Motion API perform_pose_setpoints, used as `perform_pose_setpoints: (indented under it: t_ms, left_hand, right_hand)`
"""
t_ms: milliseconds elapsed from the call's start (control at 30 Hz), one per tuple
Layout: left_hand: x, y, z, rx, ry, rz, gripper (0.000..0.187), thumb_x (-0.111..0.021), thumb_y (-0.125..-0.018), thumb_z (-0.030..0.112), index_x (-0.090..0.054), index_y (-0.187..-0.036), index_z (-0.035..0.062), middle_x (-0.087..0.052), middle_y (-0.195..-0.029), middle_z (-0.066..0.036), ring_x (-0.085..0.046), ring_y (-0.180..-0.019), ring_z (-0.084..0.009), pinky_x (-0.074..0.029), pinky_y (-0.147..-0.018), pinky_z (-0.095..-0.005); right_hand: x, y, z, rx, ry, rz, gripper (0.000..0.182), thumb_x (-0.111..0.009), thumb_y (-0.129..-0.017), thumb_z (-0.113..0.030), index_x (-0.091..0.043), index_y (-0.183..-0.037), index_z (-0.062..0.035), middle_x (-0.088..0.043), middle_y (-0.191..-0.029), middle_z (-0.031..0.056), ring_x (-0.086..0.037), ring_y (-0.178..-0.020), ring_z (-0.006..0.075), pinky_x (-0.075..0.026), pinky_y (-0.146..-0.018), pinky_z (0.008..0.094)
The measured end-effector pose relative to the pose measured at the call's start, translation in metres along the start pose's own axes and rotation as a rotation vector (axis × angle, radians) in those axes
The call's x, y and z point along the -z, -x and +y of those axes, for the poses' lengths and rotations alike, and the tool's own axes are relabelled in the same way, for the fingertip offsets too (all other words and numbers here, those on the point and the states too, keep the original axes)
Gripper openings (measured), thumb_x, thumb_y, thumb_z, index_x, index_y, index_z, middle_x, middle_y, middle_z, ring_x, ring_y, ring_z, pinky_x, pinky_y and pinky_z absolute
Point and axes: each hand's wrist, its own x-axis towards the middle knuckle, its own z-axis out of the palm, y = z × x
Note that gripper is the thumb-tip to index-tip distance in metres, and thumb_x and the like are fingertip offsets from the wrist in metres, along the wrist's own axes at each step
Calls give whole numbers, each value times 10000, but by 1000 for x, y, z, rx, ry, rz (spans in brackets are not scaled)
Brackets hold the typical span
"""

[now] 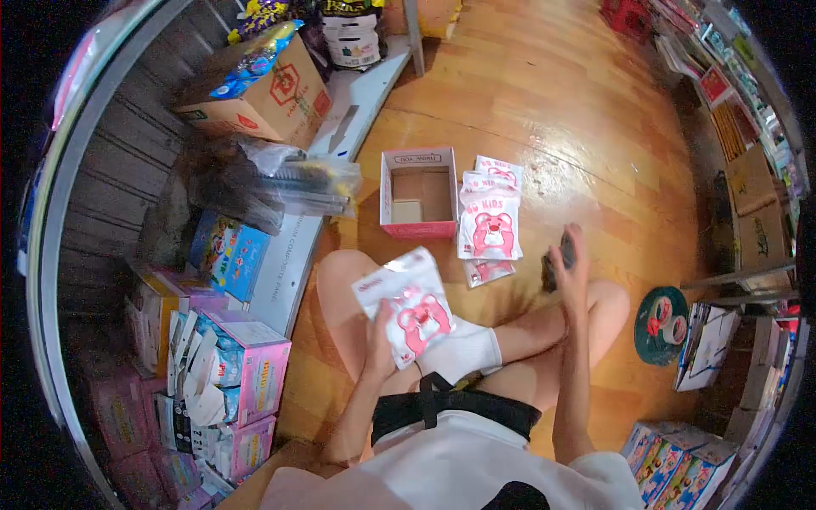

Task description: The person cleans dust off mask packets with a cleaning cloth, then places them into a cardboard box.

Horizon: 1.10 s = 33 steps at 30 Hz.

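My left hand point(379, 340) is closed on the edge of a white plastic packet point(415, 313) with a pink cartoon animal print, held tilted above my crossed legs. My right hand point(575, 265) is closed around a small dark object point(551, 270) over the floor near my right knee; its kind I cannot make out. Between my hands and further forward lies an overlapping pile of similar packets point(490, 223) marked "KIDS". Beside the pile, on its left, stands an open pink and white cardboard box point(418, 229); only its bare brown inside shows.
On the left, a low shelf holds a brown carton point(259, 89), plastic-wrapped dark items point(293, 183), a blue box point(231, 255) and pink boxes of packets point(259, 374). On the right, tape rolls point(674, 330) lie on a green round thing point(650, 350) near stocked shelves point(756, 204).
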Motion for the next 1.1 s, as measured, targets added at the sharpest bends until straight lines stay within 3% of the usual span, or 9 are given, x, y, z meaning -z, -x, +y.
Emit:
perform_pose_setpoints:
  t_ms: [100, 267, 333, 467, 533, 633, 933, 1033, 1100]
  left_hand:
    - [-7, 7, -7, -44, -468, -93, 409, -449, -983, 279, -469, -1262, -19, -564, -1177, -83, -508, -1095, -155, -383, -970, -309]
    - [-38, -11, -5, -347, -709, -385, 402, -523, -937, 166, -449, -1295, 1, -540, -1186, -133, -506, -1106, -218, -367, -974, -328]
    - [-38, -32, 5, -620, -926, -452, 499, -595, -878, 122, -415, -1338, 44, -489, -1210, -166, -493, -1124, -275, -364, -983, -355]
    - [-30, -115, 20, -749, -823, 48, 704, -705, -792, 145, -335, -1378, 22, -386, -1333, -203, -447, -1182, -312, -356, -1002, -400]
    - [-14, -172, 30, -1096, -1156, 234, 693, -670, -822, 235, -323, -1367, -13, -478, -1254, -279, -522, -1113, -387, -419, -933, -460]
    - [14, -222, 25, -435, -1452, 4, 630, -570, -867, 268, -310, -1354, -36, -584, -1059, -325, -582, -964, -471, -465, -830, -517]
    - [-16, -94, 113, -416, -1547, -72, 335, -487, -864, 180, -509, -1112, -43, -613, -865, -303, -587, -844, -472, -459, -748, -527]
    - [-2, -38, 114, -907, -1538, -229, 343, -493, -861, 166, -512, -1149, -19, -610, -861, -301, -594, -839, -445, -462, -745, -512]
    - [-5, -7, 121, -544, -1589, -401, 338, -488, -880, 165, -517, -1181, 15, -613, -897, -272, -600, -816, -426, -478, -748, -474]
  right_hand:
    - [-3, 35, -58, -160, -643, -454, 582, -655, -819, -33, -421, -1352, -20, -428, -1377, 149, -430, -1256, 231, -400, -996, 339]
    - [-35, 78, -50, -530, -909, -807, 472, -659, -809, 29, -503, -1253, -17, -602, -1152, 89, -573, -1035, 141, -474, -894, 284]
    - [-36, 84, -50, -614, -989, -604, 462, -677, -785, 36, -523, -1217, -14, -635, -1064, 57, -610, -923, 121, -508, -798, 254]
    - [-28, 100, -42, -688, -966, -392, 403, -686, -774, 39, -564, -1152, -30, -651, -968, 22, -612, -813, 84, -500, -662, 212]
    - [-26, 113, -36, -725, -984, -337, 413, -662, -778, 63, -555, -1169, -20, -652, -1016, 54, -619, -882, 120, -505, -749, 246]
    - [-18, 118, -49, -745, -961, -258, 392, -672, -767, 57, -571, -1135, -31, -651, -966, 21, -601, -824, 86, -473, -681, 221]
    - [14, 117, -31, -538, -1071, -40, 456, -642, -769, 35, -498, -1198, -20, -594, -1109, 89, -590, -994, 194, -487, -875, 329]
    - [38, 87, -62, -464, -1160, 78, 488, -663, -754, -2, -462, -1198, -33, -583, -1057, 89, -582, -977, 212, -491, -851, 343]
    - [42, 59, -85, -10, -1453, -113, 490, -670, -757, -18, -451, -1195, -34, -583, -1043, 93, -579, -978, 219, -492, -832, 351]
